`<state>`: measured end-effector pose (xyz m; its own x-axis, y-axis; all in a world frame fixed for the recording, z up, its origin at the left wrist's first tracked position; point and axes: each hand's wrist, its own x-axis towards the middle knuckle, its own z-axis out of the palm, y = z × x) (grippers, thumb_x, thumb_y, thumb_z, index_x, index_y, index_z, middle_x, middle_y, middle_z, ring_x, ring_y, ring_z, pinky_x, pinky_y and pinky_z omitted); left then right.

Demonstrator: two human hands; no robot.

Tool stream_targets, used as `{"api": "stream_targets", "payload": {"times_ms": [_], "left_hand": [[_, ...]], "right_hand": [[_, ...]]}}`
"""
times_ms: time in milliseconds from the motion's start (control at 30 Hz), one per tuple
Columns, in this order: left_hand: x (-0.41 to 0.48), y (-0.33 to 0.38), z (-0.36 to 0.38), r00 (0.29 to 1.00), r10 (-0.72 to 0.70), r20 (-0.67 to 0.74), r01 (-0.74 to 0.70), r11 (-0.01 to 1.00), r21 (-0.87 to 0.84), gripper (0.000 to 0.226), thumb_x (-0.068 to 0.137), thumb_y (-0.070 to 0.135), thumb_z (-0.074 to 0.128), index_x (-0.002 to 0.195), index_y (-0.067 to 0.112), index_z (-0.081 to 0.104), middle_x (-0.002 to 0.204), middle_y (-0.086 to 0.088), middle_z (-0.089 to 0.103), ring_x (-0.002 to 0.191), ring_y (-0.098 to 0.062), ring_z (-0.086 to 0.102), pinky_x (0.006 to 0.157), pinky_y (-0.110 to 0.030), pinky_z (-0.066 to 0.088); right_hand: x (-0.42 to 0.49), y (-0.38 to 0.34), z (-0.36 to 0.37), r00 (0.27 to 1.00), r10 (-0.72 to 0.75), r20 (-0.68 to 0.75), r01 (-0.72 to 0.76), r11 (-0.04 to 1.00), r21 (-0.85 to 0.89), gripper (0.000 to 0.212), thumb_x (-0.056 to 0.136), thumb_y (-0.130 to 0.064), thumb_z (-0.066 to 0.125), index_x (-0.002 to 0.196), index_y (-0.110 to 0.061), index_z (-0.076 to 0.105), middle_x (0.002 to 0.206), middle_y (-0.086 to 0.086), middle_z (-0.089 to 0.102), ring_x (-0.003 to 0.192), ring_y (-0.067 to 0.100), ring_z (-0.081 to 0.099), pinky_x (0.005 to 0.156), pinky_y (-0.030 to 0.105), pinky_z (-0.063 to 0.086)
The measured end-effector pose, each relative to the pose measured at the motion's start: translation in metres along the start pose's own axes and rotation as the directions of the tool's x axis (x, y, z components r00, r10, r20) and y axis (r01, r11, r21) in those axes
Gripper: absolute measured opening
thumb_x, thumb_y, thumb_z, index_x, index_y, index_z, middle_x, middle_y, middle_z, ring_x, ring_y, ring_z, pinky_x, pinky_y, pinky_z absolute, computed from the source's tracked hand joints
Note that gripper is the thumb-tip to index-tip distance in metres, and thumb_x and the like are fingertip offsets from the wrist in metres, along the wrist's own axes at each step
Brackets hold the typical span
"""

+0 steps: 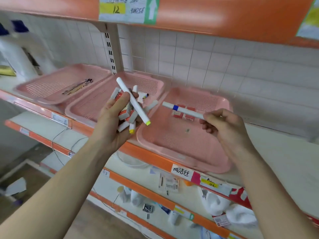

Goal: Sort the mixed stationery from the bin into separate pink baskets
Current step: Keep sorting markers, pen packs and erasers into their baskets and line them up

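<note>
1. The left hand (112,116) is bare, with slim fingers; the nails are too blurred to make out.
2. The right hand (222,125) is bare too, its knuckles a rounded ridge.
3. The left forearm (60,187) is bare from the wrist to the frame's lower edge, slender and smooth.
4. The right forearm (269,187) is bare in the same way.

On orange-edged metal shelf (156,158), three in a row: left pink perforated plastic basket (39,88) with flat pen pack (77,87) inside; middle pink basket (86,111); right pink basket (172,145), small red-white boxes (181,115) at its back.
</note>
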<state>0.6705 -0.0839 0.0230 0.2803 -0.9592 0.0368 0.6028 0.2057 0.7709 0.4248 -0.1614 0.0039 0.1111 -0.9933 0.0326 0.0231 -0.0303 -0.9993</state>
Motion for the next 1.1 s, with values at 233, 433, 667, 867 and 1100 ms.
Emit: {"api": "stream_targets", "payload": {"times_ms": [233,433,667,867,1100], "left_hand": [[0.037,0.03,-0.03,0.998,0.013,-0.062,-0.007,0.995,0.098,0.021,0.096,0.026,0.055,0.091,0.009,0.066,0.082,-0.006,0.055,0.064,-0.018,0.058,0.043,-0.021,0.049],[0.086,0.059,-0.07,1.0,0.0,-0.01,0.0,0.997,0.073,0.022,0.098,0.025,0.054,0.09,0.009,0.067,0.086,-0.008,0.055,0.074,-0.018,0.059,0.051,-0.022,0.053],[0.15,0.105,-0.136,0.975,-0.166,0.146,0.17,0.985,-0.016,0.025,0.103,0.022,0.048,0.094,0.002,0.06,0.079,-0.008,0.051,0.087,-0.03,0.064,0.06,-0.03,0.06],[0.188,0.139,-0.181,0.932,-0.235,0.275,0.256,0.966,-0.041,0.011,0.105,0.013,0.044,0.099,0.006,0.049,0.076,-0.008,0.052,0.05,-0.018,0.063,0.082,-0.047,0.06],[0.215,0.155,-0.222,0.88,-0.331,0.341,0.325,0.943,0.078,0.014,0.104,0.014,0.047,0.096,0.005,0.054,0.065,-0.005,0.051,0.039,-0.011,0.051,0.114,-0.065,0.03]], "right_hand": [[0.032,-0.004,0.05,0.995,-0.059,0.078,0.07,0.987,-0.142,0.006,0.086,-0.004,0.071,0.087,-0.002,0.066,0.066,0.0,0.072,0.062,0.008,0.063,0.064,0.024,0.048],[0.048,-0.006,0.094,0.999,-0.045,0.014,0.047,0.952,-0.303,0.01,0.083,-0.013,0.076,0.079,-0.012,0.068,0.078,0.008,0.073,0.072,0.015,0.065,0.069,0.027,0.047],[0.062,0.009,0.188,0.997,-0.035,-0.064,0.003,0.892,-0.452,0.017,0.08,-0.011,0.078,0.07,-0.019,0.068,0.074,-0.002,0.073,0.067,0.009,0.062,0.067,0.024,0.045],[0.079,0.025,0.267,0.999,-0.044,0.007,0.033,0.633,-0.773,0.025,0.075,-0.01,0.081,0.062,-0.024,0.065,0.067,-0.013,0.067,0.063,-0.001,0.061,0.062,0.014,0.046],[0.095,0.036,0.313,0.986,0.166,-0.002,-0.038,0.215,-0.976,0.012,0.082,-0.02,0.075,0.092,-0.027,0.074,0.094,-0.007,0.071,0.09,0.013,0.064,0.066,0.018,0.044]]}}
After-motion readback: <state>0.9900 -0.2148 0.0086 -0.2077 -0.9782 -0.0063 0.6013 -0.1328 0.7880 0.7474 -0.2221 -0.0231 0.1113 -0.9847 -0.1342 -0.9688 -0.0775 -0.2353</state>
